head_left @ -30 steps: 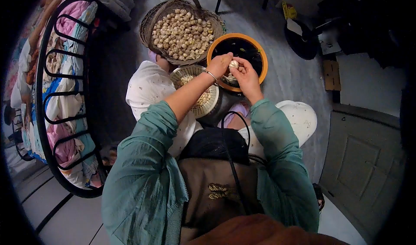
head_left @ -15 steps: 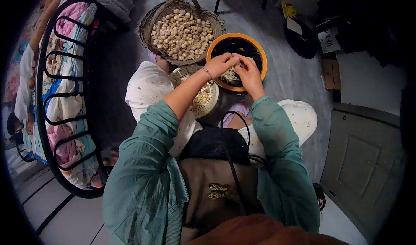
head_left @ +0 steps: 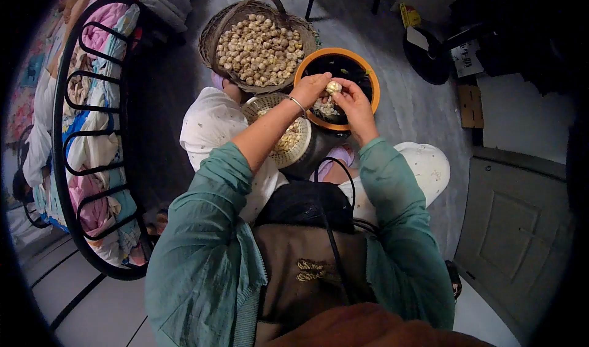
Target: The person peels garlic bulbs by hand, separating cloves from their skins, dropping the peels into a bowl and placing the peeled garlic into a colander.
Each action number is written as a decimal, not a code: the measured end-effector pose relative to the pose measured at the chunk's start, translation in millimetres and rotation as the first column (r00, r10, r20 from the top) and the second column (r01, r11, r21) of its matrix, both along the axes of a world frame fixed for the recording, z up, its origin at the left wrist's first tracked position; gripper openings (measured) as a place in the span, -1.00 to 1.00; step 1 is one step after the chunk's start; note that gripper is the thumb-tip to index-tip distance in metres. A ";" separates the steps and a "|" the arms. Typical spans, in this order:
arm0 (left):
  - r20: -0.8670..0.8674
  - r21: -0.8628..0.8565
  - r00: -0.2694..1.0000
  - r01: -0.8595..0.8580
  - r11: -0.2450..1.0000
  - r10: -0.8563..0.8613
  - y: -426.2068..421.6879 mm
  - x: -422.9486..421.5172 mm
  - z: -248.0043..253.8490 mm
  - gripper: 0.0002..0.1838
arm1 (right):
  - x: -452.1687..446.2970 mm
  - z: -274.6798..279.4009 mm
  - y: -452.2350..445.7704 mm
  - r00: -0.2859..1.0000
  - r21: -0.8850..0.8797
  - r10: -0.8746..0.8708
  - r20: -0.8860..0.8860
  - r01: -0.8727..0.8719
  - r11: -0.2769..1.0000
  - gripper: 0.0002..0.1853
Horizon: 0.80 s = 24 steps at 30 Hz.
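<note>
A pale garlic bulb (head_left: 333, 87) is pinched between the fingers of my two hands, above the orange-rimmed tub (head_left: 375, 95). My left hand (head_left: 311, 92), with a bangle at the wrist, grips the bulb from the left, its fingers bent and partly hidden. From the right, my right hand (head_left: 356, 106) has thumb and forefinger closed on it. Whitish skins or pieces (head_left: 326, 107) lie inside the dark tub under my hands. Left of the tub, a cream plastic basket (head_left: 305, 140) holds loose garlic cloves (head_left: 287, 141), partly covered by my left forearm.
Beyond my left knee stands a wicker basket (head_left: 208, 43) heaped with whole garlic bulbs (head_left: 257, 49). A black metal bed frame (head_left: 58, 120) with bedding runs along the left. At right are a cardboard box (head_left: 470, 106) and a grey panelled door (head_left: 512, 215).
The garlic bulb now shows between my fingertips, where my hands covered it before. My right fingers have shifted slightly, and the view has moved a little.
</note>
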<state>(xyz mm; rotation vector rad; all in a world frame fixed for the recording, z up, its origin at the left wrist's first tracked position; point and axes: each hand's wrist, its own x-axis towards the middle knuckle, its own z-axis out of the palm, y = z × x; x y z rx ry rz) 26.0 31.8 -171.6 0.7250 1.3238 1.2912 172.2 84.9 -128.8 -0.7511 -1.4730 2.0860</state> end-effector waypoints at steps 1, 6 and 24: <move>0.000 0.001 1.000 0.000 1.000 0.000 1.8 -1.9 -8.3 -0.54 | 0.0 1.6 0.3 1.000 -0.032 -0.002 0.012 0.003 0.999 -0.66; -0.556 -0.185 0.825 -0.003 0.983 -0.103 8.4 -15.5 -30.4 -0.54 | 0.7 -10.4 5.5 0.996 -0.040 -0.080 0.047 0.082 0.996 -0.64; -0.365 -0.020 0.907 0.220 0.975 -0.212 -3.5 -1.0 18.5 -0.47 | 3.2 -10.1 6.9 0.988 0.087 -0.022 0.151 0.009 0.996 -0.70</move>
